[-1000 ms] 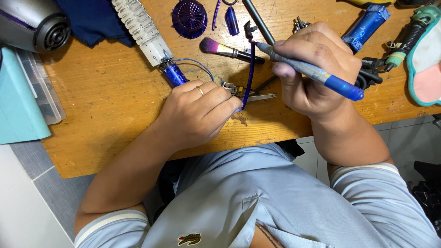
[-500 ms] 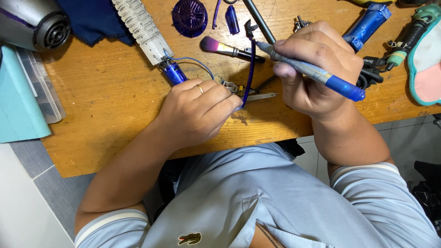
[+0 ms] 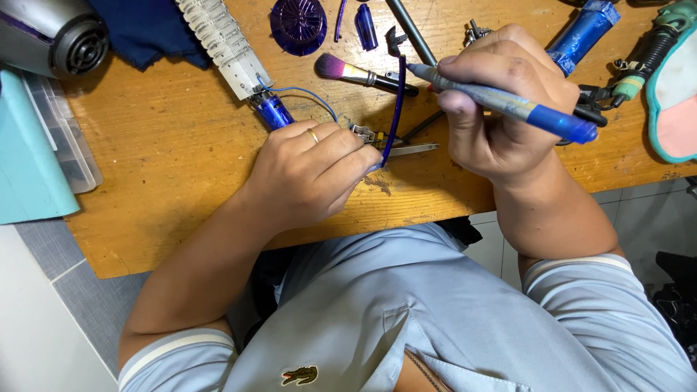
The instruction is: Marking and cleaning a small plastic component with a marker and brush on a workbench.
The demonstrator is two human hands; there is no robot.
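My left hand (image 3: pixel 314 170), with a ring on one finger, presses down on a small metal part (image 3: pixel 367 135) and the lower end of a thin curved blue plastic strip (image 3: pixel 396 101) on the wooden table (image 3: pixel 167 152). My right hand (image 3: pixel 501 109) grips a blue soldering iron (image 3: pixel 508 105) like a pen, its tip pointing left toward the strip's upper end. A blue cylinder with blue wire (image 3: pixel 272 110), joined to a white ribbed piece (image 3: pixel 225 43), lies just beyond my left hand.
A makeup brush (image 3: pixel 363 74), a round purple grille (image 3: pixel 298 25), a blue capsule (image 3: pixel 366 16) and tweezers (image 3: pixel 414 149) lie near the hands. A hair dryer (image 3: pixel 51 33) and dark cloth (image 3: pixel 149 29) sit at far left, a teal box (image 3: pixel 25 160) beside them, blue tools (image 3: pixel 592 25) at right.
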